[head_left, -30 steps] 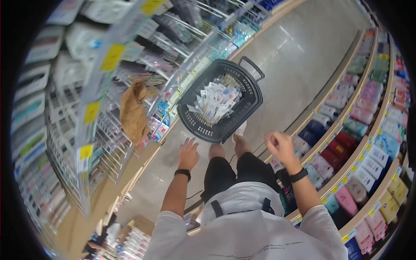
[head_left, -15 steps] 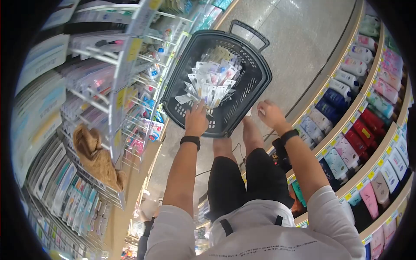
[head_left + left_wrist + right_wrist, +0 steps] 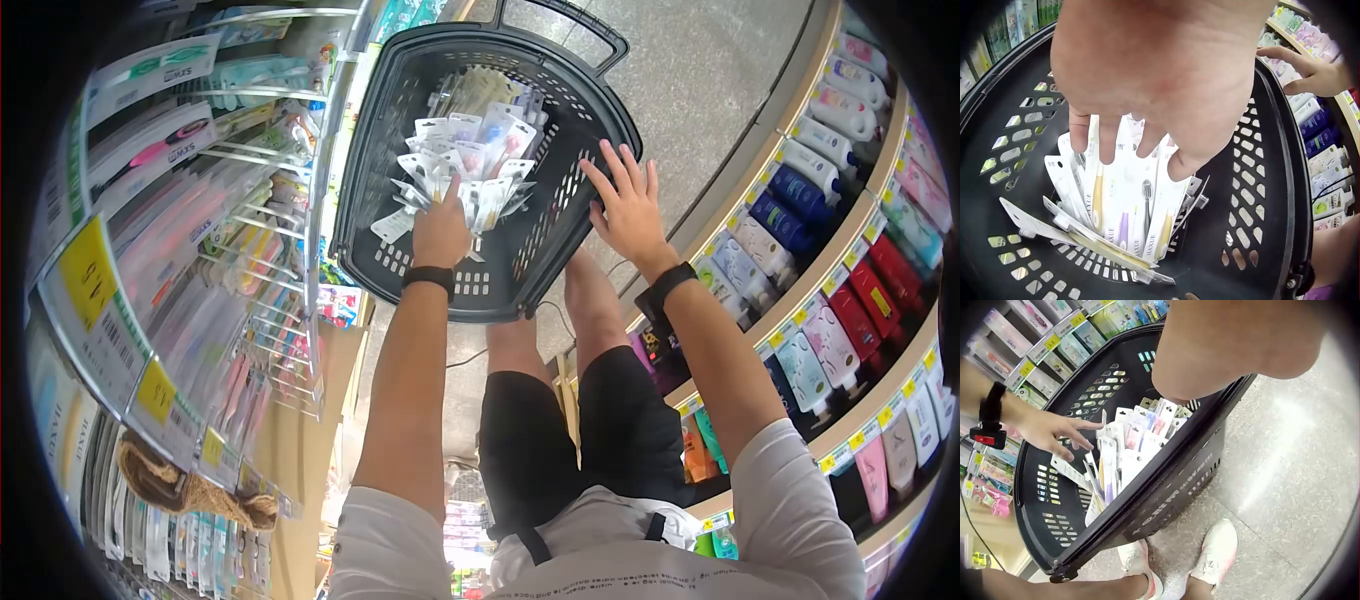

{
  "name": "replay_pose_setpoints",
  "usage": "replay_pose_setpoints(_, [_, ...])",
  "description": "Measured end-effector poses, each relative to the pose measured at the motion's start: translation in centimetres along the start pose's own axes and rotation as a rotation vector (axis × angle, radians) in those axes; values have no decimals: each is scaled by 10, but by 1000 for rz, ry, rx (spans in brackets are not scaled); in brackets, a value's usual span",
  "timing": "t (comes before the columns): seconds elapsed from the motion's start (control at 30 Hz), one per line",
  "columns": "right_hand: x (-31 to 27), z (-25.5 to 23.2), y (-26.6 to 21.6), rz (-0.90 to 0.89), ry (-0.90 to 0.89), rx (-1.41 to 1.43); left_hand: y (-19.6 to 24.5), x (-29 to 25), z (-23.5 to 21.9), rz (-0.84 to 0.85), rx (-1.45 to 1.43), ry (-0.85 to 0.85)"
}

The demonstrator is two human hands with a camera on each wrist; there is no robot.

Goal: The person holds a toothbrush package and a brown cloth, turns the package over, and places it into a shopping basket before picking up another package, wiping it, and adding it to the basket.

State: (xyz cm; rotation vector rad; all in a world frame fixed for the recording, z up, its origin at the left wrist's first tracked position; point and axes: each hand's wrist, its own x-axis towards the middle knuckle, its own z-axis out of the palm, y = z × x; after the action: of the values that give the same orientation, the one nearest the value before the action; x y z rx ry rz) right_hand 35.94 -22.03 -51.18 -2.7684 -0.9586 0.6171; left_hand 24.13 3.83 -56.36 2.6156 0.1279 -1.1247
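A black shopping basket (image 3: 540, 235) stands in the aisle, holding a heap of packaged toothbrushes (image 3: 480, 150) on white cards. My left hand (image 3: 442, 235) reaches down inside it, palm over the heap. In the left wrist view its fingers (image 3: 1109, 140) are spread and extended, fingertips at the upper part of several toothbrush packs (image 3: 1125, 206); their tips partly cover the cards. Over the basket's right rim is my right hand (image 3: 630, 215), fingers straight and apart, with nothing held. The right wrist view shows mostly the heel of that hand (image 3: 1235, 347) above the rim.
Wire racks with hanging packs (image 3: 180, 190) and yellow price tags (image 3: 85, 275) run along the left. A brown burlap-like piece (image 3: 190, 490) lies at the rack's lower edge. Shelves of bottles (image 3: 830, 300) curve along the right. The basket's handle (image 3: 615, 45) sticks out at the far side.
The basket appears larger and nearer. My left hand has gone from outside the basket onto the toothbrush packs. My right hand has risen to the basket's right rim, its fingers straightening.
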Motion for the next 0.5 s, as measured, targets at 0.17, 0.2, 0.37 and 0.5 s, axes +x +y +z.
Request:
replay_pose_setpoints(0.17, [-6,11,-2,-5,-45,54,-8,27,3,-15,-4,-100])
replay_pose_setpoints(0.2, [-7,12,-3,3,-54,59,-8,31,2,-54,-11,-161])
replay_pose_setpoints(0.37, [-8,15,-5,-6,-69,88,-11,36,16,-55,-10,-132])
replay_pose_setpoints(0.5, [-3,13,-4,-2,-56,94,-9,28,23,-40,8,-159])
